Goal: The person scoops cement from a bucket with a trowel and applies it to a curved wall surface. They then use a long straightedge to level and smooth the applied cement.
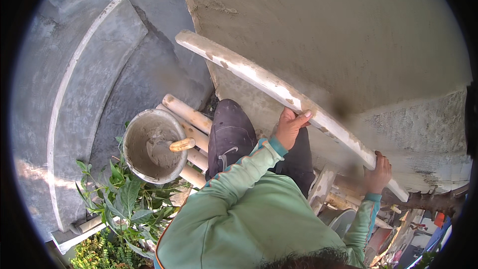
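Grey-brown plaster (318, 35) spreads beyond the fingers (287, 114), with the left hand (290, 128), its forearm (244, 165) slanting upward, gripping the long pale bar (249, 74) near its middle, the right hand (378, 174), stretched farther right, clasping that bar near its lower end, and a smeared bucket (130, 142) left of both.

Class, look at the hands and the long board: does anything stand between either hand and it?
Nothing visible does: the bare left hand and right hand both hold the long board directly.
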Tool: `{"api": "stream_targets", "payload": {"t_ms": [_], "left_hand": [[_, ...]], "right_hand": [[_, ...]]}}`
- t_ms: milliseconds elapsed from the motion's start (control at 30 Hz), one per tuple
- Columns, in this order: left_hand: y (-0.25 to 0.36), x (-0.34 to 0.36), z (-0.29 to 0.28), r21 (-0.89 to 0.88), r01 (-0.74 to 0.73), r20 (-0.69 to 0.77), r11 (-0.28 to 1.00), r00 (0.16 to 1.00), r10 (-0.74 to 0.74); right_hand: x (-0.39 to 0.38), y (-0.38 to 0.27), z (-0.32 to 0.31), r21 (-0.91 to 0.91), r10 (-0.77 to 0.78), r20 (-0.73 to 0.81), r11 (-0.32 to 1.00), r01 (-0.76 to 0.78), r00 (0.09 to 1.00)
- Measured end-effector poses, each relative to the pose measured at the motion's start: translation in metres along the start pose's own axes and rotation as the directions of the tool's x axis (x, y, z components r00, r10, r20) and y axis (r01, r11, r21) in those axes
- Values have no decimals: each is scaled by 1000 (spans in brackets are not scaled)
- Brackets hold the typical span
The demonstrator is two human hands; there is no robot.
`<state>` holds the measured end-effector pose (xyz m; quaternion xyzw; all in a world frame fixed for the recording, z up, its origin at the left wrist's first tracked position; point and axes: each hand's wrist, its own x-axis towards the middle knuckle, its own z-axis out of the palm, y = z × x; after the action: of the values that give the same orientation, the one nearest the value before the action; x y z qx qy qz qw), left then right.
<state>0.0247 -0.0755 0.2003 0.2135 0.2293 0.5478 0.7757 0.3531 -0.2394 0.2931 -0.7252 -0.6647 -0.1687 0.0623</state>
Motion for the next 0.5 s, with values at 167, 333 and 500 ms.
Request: {"api": "stream_targets", "payload": {"t_ms": [167,333,500], "left_hand": [[30,5,75,32,-193,252,981,951,179],[87,-1,150,94,-254,552,963,818,162],[67,10,205,196,-581,761,790,598,251]], "right_hand": [[-14,18,-18,50,86,-181,996,-78,980],[-16,20,-39,200,260,-376,960,-196,889],[-31,69,-70,558,571,-337,762,-329,749]]}}
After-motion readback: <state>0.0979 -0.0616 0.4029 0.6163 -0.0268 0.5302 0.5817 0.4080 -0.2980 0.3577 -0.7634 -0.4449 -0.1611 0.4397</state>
